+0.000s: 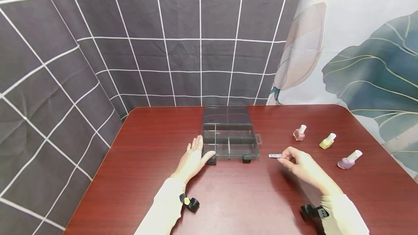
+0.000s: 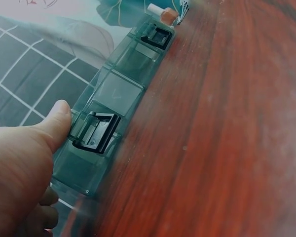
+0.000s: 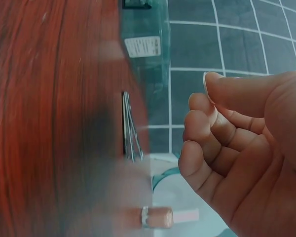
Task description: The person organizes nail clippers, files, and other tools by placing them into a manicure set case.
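Observation:
A clear greenish plastic compartment box (image 1: 237, 151) with its lid (image 1: 226, 114) raised at the back stands mid-table. My left hand (image 1: 193, 159) rests against its left side, fingers extended along the wall and thumb on the front left corner. In the left wrist view, that thumb touches the box beside a black latch (image 2: 97, 133). Right of the box, a silver nail clipper (image 1: 275, 155) lies on the table. My right hand (image 1: 302, 166) hovers just beside it, fingers loosely bent and thumb near the index finger. The right wrist view shows the clipper (image 3: 130, 127) apart from those fingers.
Three nail polish bottles stand at the right: a pinkish-brown one (image 1: 298, 133), a yellow one (image 1: 327, 141) and a lilac one (image 1: 349, 160). The red-brown table (image 1: 156, 130) ends at a dark grid-patterned curtain (image 1: 183, 53) behind.

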Motion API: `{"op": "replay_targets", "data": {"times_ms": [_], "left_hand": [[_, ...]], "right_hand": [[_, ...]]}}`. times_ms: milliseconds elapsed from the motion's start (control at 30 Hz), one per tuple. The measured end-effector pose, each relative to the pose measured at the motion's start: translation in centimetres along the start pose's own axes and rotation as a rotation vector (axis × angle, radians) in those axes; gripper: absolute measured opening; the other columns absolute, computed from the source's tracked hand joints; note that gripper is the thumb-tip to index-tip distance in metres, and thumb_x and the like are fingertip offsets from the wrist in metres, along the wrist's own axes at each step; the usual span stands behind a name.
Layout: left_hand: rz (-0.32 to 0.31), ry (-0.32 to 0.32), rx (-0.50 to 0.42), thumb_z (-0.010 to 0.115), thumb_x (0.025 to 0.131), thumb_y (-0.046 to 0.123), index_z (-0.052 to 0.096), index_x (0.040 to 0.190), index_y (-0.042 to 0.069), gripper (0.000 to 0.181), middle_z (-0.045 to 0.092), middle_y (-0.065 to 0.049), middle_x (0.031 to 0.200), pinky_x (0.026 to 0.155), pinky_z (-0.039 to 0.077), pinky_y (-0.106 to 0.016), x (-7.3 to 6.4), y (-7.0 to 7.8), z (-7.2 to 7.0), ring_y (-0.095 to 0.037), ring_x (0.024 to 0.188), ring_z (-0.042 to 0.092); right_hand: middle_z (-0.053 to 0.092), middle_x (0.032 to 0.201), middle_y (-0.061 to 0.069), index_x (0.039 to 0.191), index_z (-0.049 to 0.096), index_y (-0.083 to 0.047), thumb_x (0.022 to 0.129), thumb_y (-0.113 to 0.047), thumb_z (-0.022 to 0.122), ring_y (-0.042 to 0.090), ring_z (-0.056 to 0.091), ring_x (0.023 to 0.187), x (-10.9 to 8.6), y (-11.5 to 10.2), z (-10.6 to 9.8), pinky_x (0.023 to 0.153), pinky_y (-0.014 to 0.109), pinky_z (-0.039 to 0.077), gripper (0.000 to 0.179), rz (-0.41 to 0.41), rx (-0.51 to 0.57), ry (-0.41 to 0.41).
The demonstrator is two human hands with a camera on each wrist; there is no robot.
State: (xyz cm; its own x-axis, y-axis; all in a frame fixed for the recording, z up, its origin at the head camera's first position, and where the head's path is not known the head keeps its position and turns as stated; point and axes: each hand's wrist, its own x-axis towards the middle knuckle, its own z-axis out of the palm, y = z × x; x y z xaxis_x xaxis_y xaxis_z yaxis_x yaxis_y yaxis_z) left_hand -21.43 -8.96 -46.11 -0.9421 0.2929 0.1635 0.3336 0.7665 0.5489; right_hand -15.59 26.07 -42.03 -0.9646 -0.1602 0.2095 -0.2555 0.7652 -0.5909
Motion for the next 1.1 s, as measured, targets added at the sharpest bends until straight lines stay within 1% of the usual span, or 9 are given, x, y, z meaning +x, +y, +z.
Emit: {"op": "replay_targets", "data": {"times_ms": [133,233,333,500,800,933,1100], "left_hand": [[0.007,0.0,0.0,0.047,0.09,0.056,0.027,0.143,-0.006,0.084,0.027,-0.021,0.147,0.113,0.015,-0.045,0.0,0.1,0.1,-0.032,0.137,0.021],[0.003,-0.002,0.007,0.046,0.09,0.057,0.026,0.143,-0.005,0.084,0.027,-0.02,0.148,0.113,0.014,-0.044,0.0,0.1,0.1,-0.031,0.138,0.021],[-0.004,-0.002,0.006,0.046,0.09,0.057,0.026,0.144,-0.004,0.085,0.027,-0.019,0.148,0.113,0.014,-0.043,0.0,0.0,0.1,-0.03,0.138,0.02],[0.001,0.003,0.004,0.047,0.09,0.057,0.026,0.143,-0.005,0.085,0.027,-0.02,0.148,0.113,0.014,-0.044,0.0,0.0,0.1,-0.031,0.138,0.021],[0.004,0.01,0.016,0.048,0.09,0.055,0.027,0.143,-0.005,0.084,0.028,-0.02,0.148,0.113,0.015,-0.044,-0.1,0.0,0.0,-0.031,0.137,0.022],[0.003,0.009,0.018,0.048,0.09,0.056,0.027,0.143,-0.005,0.084,0.028,-0.02,0.148,0.113,0.016,-0.044,-0.1,0.1,0.0,-0.03,0.137,0.021],[0.003,0.008,0.026,0.047,0.09,0.057,0.027,0.143,-0.005,0.085,0.028,-0.02,0.148,0.113,0.016,-0.044,-0.1,0.0,0.0,-0.03,0.137,0.022]], "right_hand": [[0.051,0.065,-0.005,0.082,0.054,-0.014,0.083,-0.01,0.069,0.008,0.047,0.055,0.3,-0.5,0.2,0.049,0.022,0.041,0.016,0.011,-0.001,-0.015],[0.05,0.065,-0.007,0.081,0.053,-0.015,0.083,-0.011,0.07,0.007,0.047,0.055,0.7,-0.9,0.3,0.049,0.021,0.041,0.017,-0.003,-0.017,-0.016],[0.05,0.064,-0.008,0.08,0.053,-0.016,0.082,-0.011,0.07,0.006,0.046,0.054,1.1,-1.1,0.5,0.05,0.021,0.04,0.018,-0.045,-0.022,0.004],[0.05,0.064,-0.009,0.08,0.053,-0.015,0.082,-0.009,0.07,0.006,0.047,0.054,1.9,-1.8,0.8,0.05,0.021,0.04,0.018,-0.11,0.0,0.028],[0.05,0.066,-0.009,0.081,0.054,-0.016,0.084,-0.01,0.068,0.005,0.047,0.059,3.3,-2.9,1.8,0.052,0.021,0.04,0.016,-0.149,0.045,-0.003],[0.052,0.065,-0.01,0.081,0.054,-0.016,0.084,-0.009,0.069,0.004,0.049,0.056,4.0,-3.2,2.4,0.053,0.021,0.043,0.016,-0.158,0.055,-0.008],[0.052,0.064,-0.01,0.081,0.055,-0.016,0.084,-0.009,0.068,0.004,0.05,0.054,4.7,-3.9,2.9,0.052,0.022,0.045,0.015,-0.16,0.079,-0.035]]}}
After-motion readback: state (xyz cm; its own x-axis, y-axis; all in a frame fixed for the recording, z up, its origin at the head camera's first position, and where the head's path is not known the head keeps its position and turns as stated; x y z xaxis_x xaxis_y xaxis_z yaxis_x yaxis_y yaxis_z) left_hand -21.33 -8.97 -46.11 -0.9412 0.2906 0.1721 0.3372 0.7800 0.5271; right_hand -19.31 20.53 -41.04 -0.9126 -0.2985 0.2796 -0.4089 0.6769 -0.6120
